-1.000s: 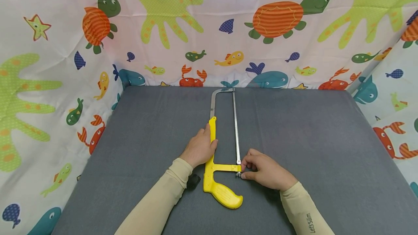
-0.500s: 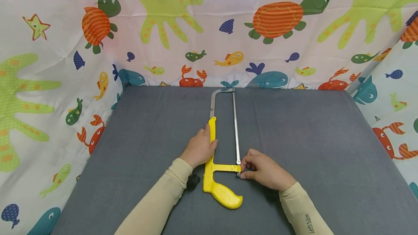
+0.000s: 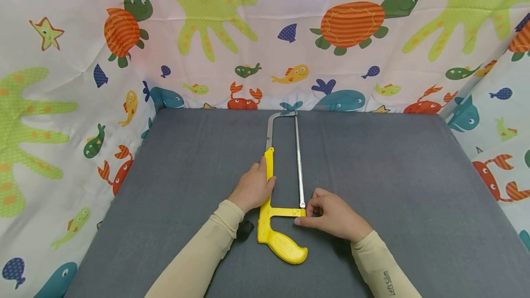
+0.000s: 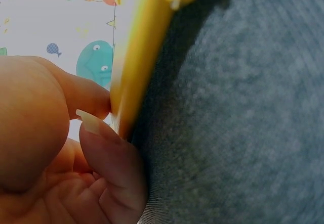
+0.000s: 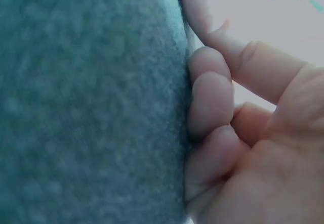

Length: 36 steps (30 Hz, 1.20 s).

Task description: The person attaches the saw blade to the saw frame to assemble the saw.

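Observation:
A hacksaw with a yellow frame and handle lies flat on the grey table, its handle toward me. Its silver blade runs along the right side. My left hand holds the yellow bar of the frame between thumb and fingers; the left wrist view shows this bar close up beside the thumb. At the blade's near end, my right hand has its fingers curled and its thumb laid over the wing nut, which is hidden now. In the right wrist view the curled fingers rest against the cloth.
Grey cloth covers the table on both sides of the saw. A white curtain printed with sea animals stands behind and at the sides. A small black object shows beside the left sleeve.
My right thumb has moved left across the wing nut at the blade's near end, covering it. The left hand and the hacksaw have stayed in place.

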Each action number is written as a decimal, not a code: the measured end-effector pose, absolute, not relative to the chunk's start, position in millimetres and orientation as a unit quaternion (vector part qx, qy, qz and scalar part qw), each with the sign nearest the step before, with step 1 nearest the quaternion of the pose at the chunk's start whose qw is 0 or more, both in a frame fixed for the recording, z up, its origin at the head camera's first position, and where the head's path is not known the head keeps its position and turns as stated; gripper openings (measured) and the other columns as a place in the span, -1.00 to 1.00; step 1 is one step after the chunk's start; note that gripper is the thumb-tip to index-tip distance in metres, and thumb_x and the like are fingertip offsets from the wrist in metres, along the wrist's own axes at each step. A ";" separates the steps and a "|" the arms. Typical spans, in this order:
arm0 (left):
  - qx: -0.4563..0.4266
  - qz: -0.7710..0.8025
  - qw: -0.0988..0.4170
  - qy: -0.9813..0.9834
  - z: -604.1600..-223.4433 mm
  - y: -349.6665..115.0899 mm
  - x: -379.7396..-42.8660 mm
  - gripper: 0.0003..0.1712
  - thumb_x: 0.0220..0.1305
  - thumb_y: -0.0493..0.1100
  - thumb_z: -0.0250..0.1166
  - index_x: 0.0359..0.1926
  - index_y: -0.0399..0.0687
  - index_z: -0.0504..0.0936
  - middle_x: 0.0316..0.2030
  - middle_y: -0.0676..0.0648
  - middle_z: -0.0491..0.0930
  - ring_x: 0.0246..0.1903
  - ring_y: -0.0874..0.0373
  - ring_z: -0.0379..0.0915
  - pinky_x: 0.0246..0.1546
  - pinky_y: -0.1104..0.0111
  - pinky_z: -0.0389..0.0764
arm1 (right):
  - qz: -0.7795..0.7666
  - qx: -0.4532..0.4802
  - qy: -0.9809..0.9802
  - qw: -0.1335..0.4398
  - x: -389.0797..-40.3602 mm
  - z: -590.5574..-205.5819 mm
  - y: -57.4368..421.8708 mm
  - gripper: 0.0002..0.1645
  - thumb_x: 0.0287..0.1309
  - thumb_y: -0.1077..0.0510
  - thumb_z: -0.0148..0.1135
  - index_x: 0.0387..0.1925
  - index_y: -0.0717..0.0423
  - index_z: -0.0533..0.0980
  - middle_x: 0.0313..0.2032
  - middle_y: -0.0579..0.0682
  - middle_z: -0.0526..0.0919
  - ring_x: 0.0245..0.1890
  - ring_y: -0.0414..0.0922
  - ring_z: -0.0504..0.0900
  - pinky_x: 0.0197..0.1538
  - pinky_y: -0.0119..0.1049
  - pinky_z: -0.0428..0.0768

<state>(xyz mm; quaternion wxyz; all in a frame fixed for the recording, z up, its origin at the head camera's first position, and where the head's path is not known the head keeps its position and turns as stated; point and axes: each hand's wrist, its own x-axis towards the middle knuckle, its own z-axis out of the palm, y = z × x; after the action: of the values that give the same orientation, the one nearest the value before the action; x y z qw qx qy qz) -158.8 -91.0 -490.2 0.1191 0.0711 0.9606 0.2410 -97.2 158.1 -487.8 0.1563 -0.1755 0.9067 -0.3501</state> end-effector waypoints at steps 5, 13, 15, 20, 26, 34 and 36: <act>0.072 0.241 0.119 0.960 -489.6 -90.8 -158.8 -0.09 0.67 0.10 0.16 0.73 -0.28 0.02 0.45 -0.34 0.45 -0.20 0.03 0.59 0.00 0.13 0.73 | -0.351 -0.176 0.908 0.149 -96.9 -488.7 156.4 -0.60 0.13 -0.30 0.63 -0.59 -0.30 0.62 -0.38 -0.11 0.44 -0.46 -0.23 0.39 -0.38 -0.38 0.38; 0.072 0.243 0.117 0.960 -490.4 -91.7 -158.5 -0.09 0.67 0.09 0.16 0.72 -0.29 0.03 0.44 -0.35 0.46 -0.21 0.02 0.58 0.00 0.12 0.72 | -0.365 -0.181 0.899 0.162 -97.9 -490.3 158.7 -0.65 0.17 -0.25 0.61 -0.59 -0.29 0.67 -0.41 -0.09 0.41 -0.47 -0.23 0.38 -0.38 -0.39 0.36; 0.074 0.246 0.117 0.959 -490.8 -92.0 -158.4 -0.09 0.67 0.08 0.16 0.72 -0.29 0.02 0.44 -0.35 0.45 -0.17 0.00 0.60 0.03 0.11 0.73 | -0.366 -0.183 0.898 0.164 -98.2 -490.5 158.9 -0.66 0.18 -0.23 0.61 -0.59 -0.29 0.68 -0.41 -0.10 0.41 -0.47 -0.23 0.39 -0.38 -0.39 0.36; 0.080 0.251 0.114 0.958 -490.7 -92.5 -157.8 -0.09 0.66 0.06 0.18 0.71 -0.32 0.03 0.43 -0.37 0.45 -0.15 -0.02 0.62 0.04 0.09 0.73 | -0.367 -0.195 0.895 0.160 -98.3 -489.4 159.1 -0.66 0.21 -0.18 0.60 -0.60 -0.30 0.67 -0.41 -0.10 0.42 -0.48 -0.25 0.39 -0.38 -0.40 0.38; 0.078 0.247 0.114 0.959 -491.0 -92.2 -158.4 -0.10 0.67 0.08 0.16 0.72 -0.30 0.03 0.42 -0.36 0.47 -0.25 0.03 0.57 -0.07 0.15 0.72 | -0.373 -0.220 0.889 0.147 -97.6 -488.6 161.6 -0.71 0.22 -0.07 0.58 -0.57 -0.26 0.67 -0.42 -0.08 0.43 -0.49 -0.30 0.38 -0.39 -0.41 0.38; 0.074 0.244 0.114 0.960 -490.2 -91.2 -158.9 -0.09 0.66 0.08 0.17 0.72 -0.29 0.03 0.40 -0.34 0.48 -0.35 0.07 0.53 -0.21 0.23 0.68 | -0.373 -0.227 0.889 0.139 -98.8 -490.1 163.8 -0.78 0.21 -0.07 0.59 -0.42 -0.23 0.65 -0.42 -0.11 0.44 -0.49 -0.33 0.39 -0.37 -0.43 0.39; 0.074 0.245 0.114 0.960 -490.5 -91.1 -159.2 -0.10 0.66 0.08 0.17 0.72 -0.29 0.03 0.40 -0.34 0.48 -0.34 0.07 0.53 -0.20 0.23 0.68 | -0.372 -0.227 0.889 0.138 -98.9 -490.2 163.7 -0.79 0.21 -0.06 0.59 -0.38 -0.22 0.65 -0.42 -0.11 0.45 -0.49 -0.33 0.40 -0.37 -0.43 0.40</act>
<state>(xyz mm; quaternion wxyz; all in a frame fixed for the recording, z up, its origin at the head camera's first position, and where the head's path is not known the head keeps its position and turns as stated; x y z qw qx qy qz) -159.2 -91.1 -490.5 0.1144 0.0737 0.9599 0.2451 -98.9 163.7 -490.2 0.1383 -0.2271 0.8891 -0.3725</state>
